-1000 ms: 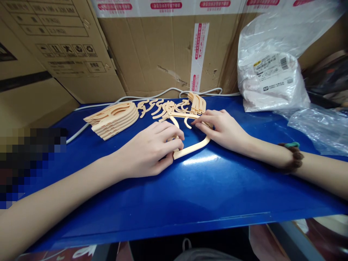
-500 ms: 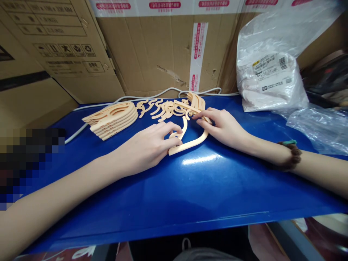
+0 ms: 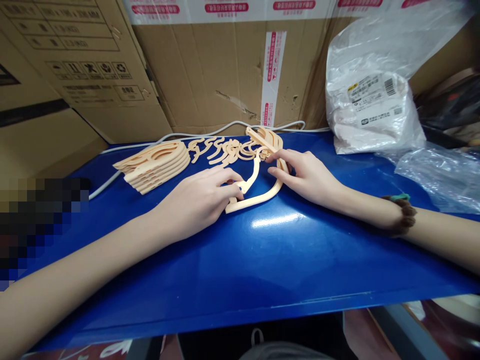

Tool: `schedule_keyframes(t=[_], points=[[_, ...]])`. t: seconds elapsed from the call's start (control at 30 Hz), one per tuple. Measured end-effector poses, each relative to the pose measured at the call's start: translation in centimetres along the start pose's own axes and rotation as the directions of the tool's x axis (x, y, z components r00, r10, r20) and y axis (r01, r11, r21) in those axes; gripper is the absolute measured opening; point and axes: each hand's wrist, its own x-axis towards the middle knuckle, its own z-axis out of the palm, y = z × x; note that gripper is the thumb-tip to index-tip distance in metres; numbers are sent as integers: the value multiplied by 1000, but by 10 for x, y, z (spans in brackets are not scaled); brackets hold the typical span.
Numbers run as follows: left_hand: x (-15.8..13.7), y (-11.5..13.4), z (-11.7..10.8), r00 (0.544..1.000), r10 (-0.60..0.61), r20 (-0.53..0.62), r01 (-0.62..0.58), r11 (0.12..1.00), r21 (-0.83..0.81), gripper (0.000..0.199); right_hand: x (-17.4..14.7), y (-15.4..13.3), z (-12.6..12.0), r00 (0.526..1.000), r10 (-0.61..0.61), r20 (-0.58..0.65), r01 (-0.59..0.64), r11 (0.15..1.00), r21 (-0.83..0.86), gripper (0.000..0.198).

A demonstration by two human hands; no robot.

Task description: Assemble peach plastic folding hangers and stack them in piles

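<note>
My left hand (image 3: 210, 195) is closed in a pinch on an S-curved wooden piece (image 3: 254, 175), at the left end of a longer bent wooden piece (image 3: 258, 200). My right hand (image 3: 305, 174) has its thumb and fingers closed on a straight wooden strip (image 3: 258, 137), which slants up to the left. The bent piece's upper end runs beside the right fingertips, which partly hide it. Behind the hands lie several small curly wooden pieces (image 3: 229, 152) and a group of curved wooden pieces (image 3: 276, 137) at the back.
A stack of flat wooden panels (image 3: 157, 162) sits left on the blue table (image 3: 240, 270). A white cable (image 3: 172, 134) runs along the back. Cardboard boxes (image 3: 210, 75) wall the rear and left. A labelled plastic bag (image 3: 369, 110) and clear wrap (image 3: 442, 175) are at right.
My left hand and the bent piece have shifted slightly left. The strip's far end has swung upward and right. The S-curved piece has turned, and its upper end now sits near the right fingers.
</note>
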Motion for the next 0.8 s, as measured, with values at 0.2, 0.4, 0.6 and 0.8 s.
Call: schedule_keyframes(t=[0.2,0.4,0.6,0.8], points=[[1,3,-3,1000,23,-14,-22,998,52,29,0,-2,0,1000,5,14,-5,1000,25,16],[1,5,0,997,65,-37,-61,992,112,24,0,-2,0,1000,-10,7,10,999,42,12],[1,2,0,995,91,-28,-84,980,182,25,0,-2,0,1000,-26,11,25,998,50,12],[2,3,0,987,159,-32,-145,955,260,22,0,1,0,999,-40,10,40,998,39,14]])
